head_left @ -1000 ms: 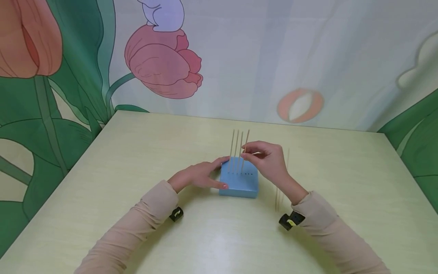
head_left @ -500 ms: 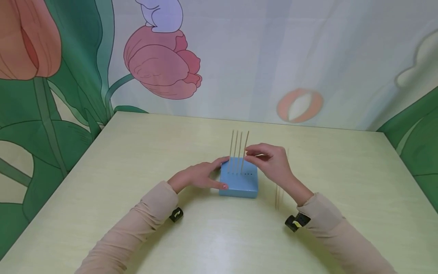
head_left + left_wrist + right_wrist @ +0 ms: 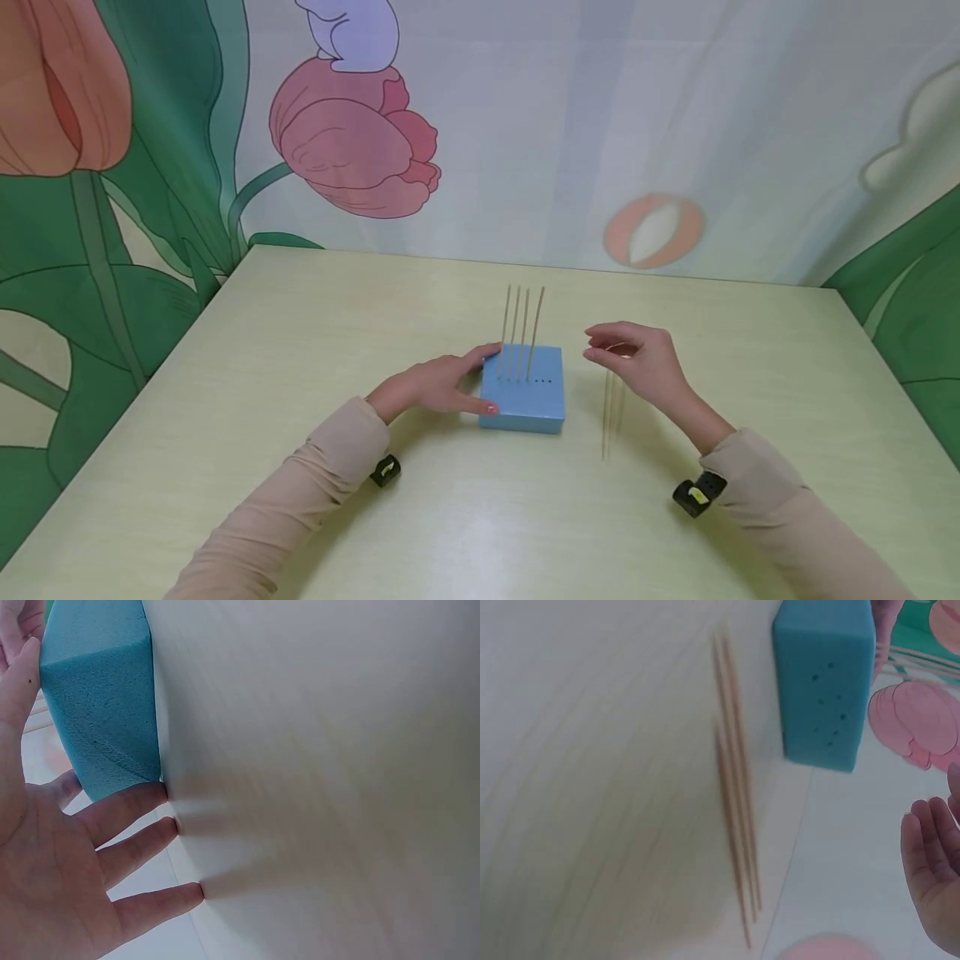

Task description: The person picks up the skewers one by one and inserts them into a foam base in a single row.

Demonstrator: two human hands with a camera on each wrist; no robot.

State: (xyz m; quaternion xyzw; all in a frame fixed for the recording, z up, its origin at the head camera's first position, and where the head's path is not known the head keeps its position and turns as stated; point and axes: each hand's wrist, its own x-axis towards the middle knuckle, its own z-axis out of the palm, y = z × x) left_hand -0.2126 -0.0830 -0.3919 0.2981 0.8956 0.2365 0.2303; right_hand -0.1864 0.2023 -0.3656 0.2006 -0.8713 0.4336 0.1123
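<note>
A blue foam block (image 3: 528, 407) sits on the table with thin wooden sticks (image 3: 536, 332) standing in its holes. Most stand nearly upright; the rightmost leans slightly right. To their right, several small holes (image 3: 843, 717) show in the block. My left hand (image 3: 442, 383) rests at the block's left side, thumb on the near edge, index finger by the far corner; its other fingers touch the table in the left wrist view. My right hand (image 3: 637, 358) hovers right of the block, fingers loosely bent, holding nothing that I can see.
Loose wooden sticks (image 3: 739, 795) lie side by side on the table, right of the block and partly below my right hand. The pale table (image 3: 300, 333) ends at a curtain (image 3: 510, 167) printed with flowers.
My right hand has let go of the rightmost standing stick and moved right, over the loose sticks. The left hand stays at the block.
</note>
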